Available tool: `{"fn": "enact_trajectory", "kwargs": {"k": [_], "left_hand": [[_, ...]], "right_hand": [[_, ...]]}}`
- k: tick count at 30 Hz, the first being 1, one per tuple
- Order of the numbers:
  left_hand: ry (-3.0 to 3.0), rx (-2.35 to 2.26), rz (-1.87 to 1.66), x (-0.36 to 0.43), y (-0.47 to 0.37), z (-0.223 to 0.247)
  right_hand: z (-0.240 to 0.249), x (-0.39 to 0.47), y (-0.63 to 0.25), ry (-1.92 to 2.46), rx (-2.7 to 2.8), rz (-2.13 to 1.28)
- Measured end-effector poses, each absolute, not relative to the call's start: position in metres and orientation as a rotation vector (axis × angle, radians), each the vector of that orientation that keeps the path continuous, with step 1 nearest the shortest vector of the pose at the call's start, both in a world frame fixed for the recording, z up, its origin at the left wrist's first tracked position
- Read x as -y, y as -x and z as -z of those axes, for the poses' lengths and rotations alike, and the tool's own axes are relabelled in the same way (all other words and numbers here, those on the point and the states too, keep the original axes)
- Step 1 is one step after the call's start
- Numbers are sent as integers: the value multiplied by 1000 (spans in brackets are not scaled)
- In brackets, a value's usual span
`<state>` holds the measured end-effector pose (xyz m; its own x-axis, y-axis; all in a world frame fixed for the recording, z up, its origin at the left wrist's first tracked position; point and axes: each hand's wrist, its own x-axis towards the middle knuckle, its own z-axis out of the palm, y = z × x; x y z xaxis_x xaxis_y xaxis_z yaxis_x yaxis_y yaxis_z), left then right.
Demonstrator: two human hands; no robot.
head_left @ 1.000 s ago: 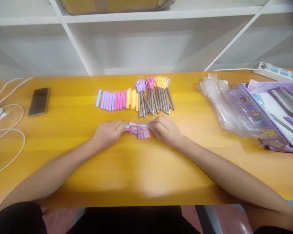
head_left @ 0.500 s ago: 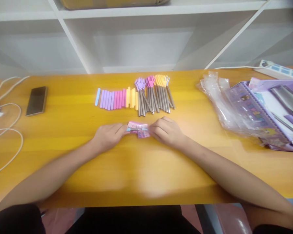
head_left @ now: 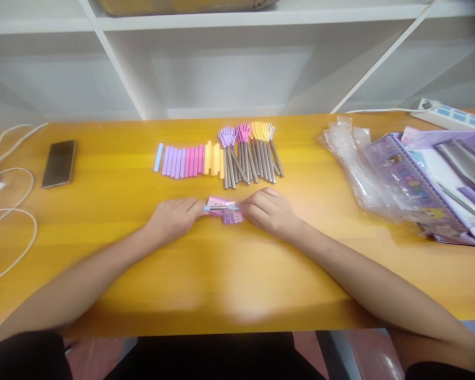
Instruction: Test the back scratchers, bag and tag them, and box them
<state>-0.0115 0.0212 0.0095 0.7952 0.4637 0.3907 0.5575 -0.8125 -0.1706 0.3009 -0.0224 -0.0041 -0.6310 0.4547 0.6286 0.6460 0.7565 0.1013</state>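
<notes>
A small back scratcher (head_left: 217, 208) with a metal rod and light-blue ends lies level between my hands. My left hand (head_left: 179, 217) is closed on its left end. Around the other end, the fingers of my right hand (head_left: 269, 212) are pinched together and partly hide it. A pink printed card (head_left: 233, 217) sits just behind and under the rod; whether a hand grips it I cannot tell. Beyond my hands lie metal rods (head_left: 241, 163) topped with purple, pink, yellow and blue claw heads. Beside them is a row of coloured handle sleeves (head_left: 187, 162).
A phone (head_left: 59, 163) and white cables (head_left: 27, 211) are on the left of the wooden table (head_left: 174, 290). Clear plastic bags (head_left: 360, 174) lie on the right, against an open purple box (head_left: 419, 184). White shelving (head_left: 237, 24) and a power strip (head_left: 455, 113) stand behind.
Both hands keep their hold on the back scratcher. My left hand has shifted very slightly left and up; otherwise little differs.
</notes>
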Motion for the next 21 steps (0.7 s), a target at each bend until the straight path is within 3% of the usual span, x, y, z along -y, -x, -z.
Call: {"fn": "enact_trajectory", "kwargs": {"k": [12, 21], "left_hand": [[2721, 1059, 297, -50, 28, -20], [2521, 1338, 197, -107, 89, -32]], "right_hand": [[-2, 6, -325, 899, 2311, 700], [8, -24, -412, 1411, 2164, 747]]}}
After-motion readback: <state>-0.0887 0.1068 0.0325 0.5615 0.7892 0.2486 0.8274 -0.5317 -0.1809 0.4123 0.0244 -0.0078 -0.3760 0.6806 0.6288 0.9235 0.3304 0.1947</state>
